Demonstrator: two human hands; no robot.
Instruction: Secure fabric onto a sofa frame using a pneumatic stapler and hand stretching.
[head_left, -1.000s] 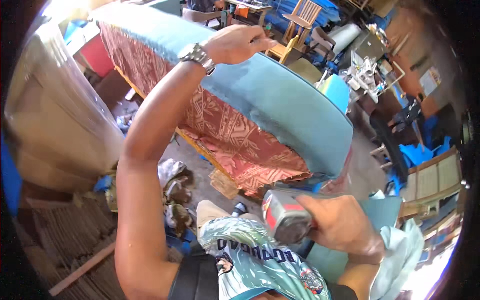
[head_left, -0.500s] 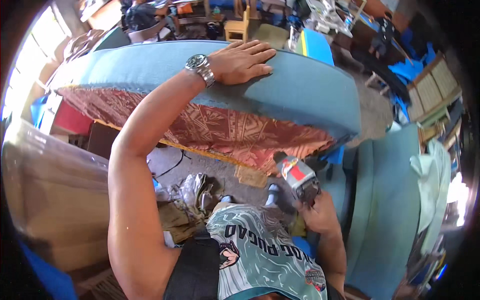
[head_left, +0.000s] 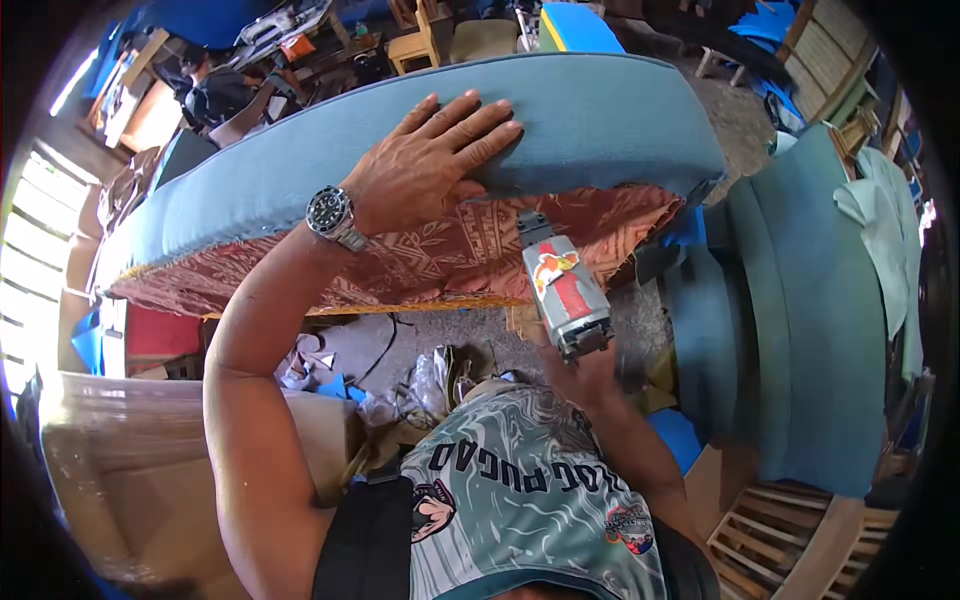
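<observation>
A long, curved upholstered sofa part (head_left: 600, 110) with blue fabric on top lies across the view in front of me. Below the blue edge, red patterned fabric (head_left: 430, 255) with a frayed border shows. My left hand (head_left: 425, 165) rests on the blue cover near its lower edge, fingers stretched out and thumb tucked lower. A grey staple gun (head_left: 565, 290) with a red sticker is in my right hand (head_left: 582, 375), whose fingers are mostly hidden under the tool. Its nose reaches the red fabric just below the blue edge; whether it touches I cannot tell.
Blue upholstered pieces (head_left: 815, 330) stand at the right, beside a slatted wooden frame (head_left: 775, 525). A plastic-wrapped brown piece (head_left: 170, 470) is at the left. Plastic scraps (head_left: 425, 380) litter the floor. Beyond the sofa part are a wooden chair (head_left: 415, 45) and a seated person (head_left: 215, 95).
The staple gun has risen from beside my legs to the red fabric under the blue edge. My left hand has shifted left and nearer on the cover, and the view has turned.
</observation>
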